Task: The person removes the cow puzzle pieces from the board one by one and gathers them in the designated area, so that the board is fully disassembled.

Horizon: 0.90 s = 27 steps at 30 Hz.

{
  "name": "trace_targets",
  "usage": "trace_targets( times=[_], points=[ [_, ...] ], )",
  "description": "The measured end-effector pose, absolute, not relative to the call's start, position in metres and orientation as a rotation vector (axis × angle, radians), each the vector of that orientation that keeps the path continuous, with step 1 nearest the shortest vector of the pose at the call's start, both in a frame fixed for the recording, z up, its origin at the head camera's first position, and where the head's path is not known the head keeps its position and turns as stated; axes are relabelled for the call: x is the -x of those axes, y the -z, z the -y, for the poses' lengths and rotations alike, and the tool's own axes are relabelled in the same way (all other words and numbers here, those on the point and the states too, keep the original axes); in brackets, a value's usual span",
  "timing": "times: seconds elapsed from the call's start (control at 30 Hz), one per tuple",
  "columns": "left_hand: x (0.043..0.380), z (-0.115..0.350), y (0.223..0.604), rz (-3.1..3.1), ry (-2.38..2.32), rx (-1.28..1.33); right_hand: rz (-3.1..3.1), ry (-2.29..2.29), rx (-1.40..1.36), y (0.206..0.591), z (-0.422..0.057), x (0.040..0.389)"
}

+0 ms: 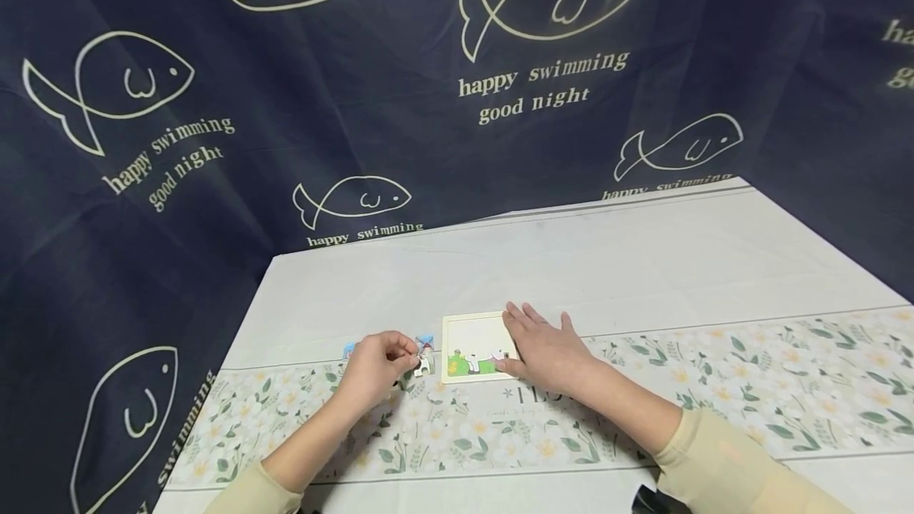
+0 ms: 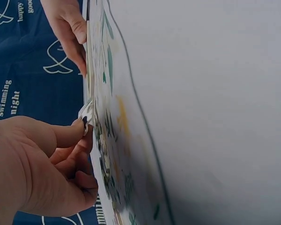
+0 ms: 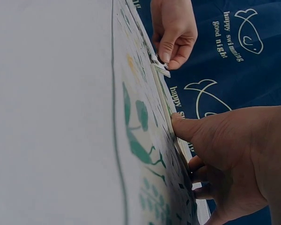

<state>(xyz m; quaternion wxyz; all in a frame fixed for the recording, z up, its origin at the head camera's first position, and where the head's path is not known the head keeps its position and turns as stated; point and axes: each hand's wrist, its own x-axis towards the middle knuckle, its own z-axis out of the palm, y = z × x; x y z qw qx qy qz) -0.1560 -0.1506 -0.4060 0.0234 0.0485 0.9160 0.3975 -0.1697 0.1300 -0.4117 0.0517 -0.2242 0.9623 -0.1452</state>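
Observation:
A flat puzzle board with a pale raised border lies on the table, green and coloured pieces along its lower part and a blank whitish area above. My right hand rests on the board's right side with fingers spread, the thumb near its lower edge, hiding part of it. Left of the board, my left hand pinches a small puzzle piece, whitish with a dark patch, between thumb and finger. That puzzle piece also shows at the fingertips in the left wrist view. A blue piece lies just behind it.
Another blue piece lies partly behind the left hand. A flower-patterned band runs across the white tablecloth. Behind the table hangs a dark blue curtain with fish drawings.

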Motion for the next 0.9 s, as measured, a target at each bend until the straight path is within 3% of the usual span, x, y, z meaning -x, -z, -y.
trace_targets(
  times=[0.9],
  points=[
    [0.153,0.137,0.401,-2.86,-1.115,-0.305,-2.892,0.462,0.957,0.414,-0.133,0.169]
  ],
)
